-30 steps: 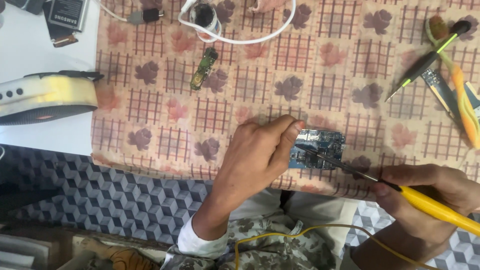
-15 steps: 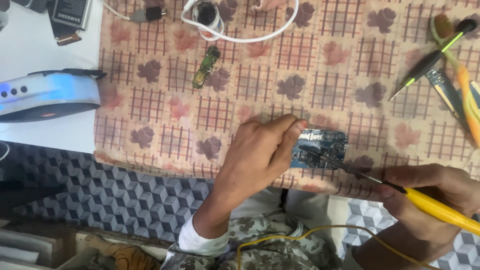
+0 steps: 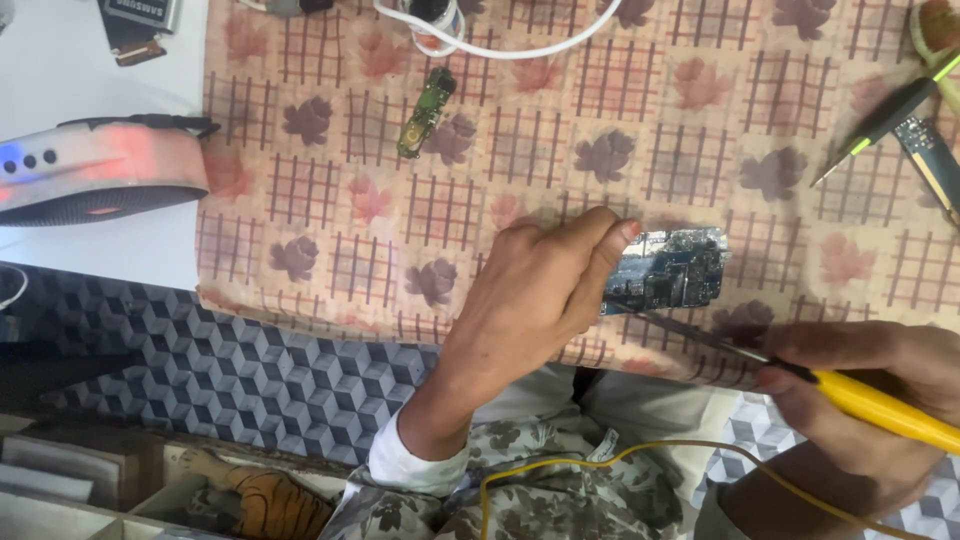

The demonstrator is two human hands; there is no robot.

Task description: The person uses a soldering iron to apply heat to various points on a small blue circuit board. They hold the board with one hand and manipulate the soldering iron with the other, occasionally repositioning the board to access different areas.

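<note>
Head view: my left hand rests on the patterned cloth over the table, fingers together, pressing the left edge of the blue circuit board near the cloth's front edge. My right hand has its fingers clamped on the yellow-handled soldering iron; its metal tip reaches the board's lower left corner. A small green board lies well apart, farther up. A white cable loops at the top edge.

Beige leaf-and-grid patterned tablecloth covers white table; grey cube-patterned floor below; wooden compartment shelf bottom left; even soft light.
</note>
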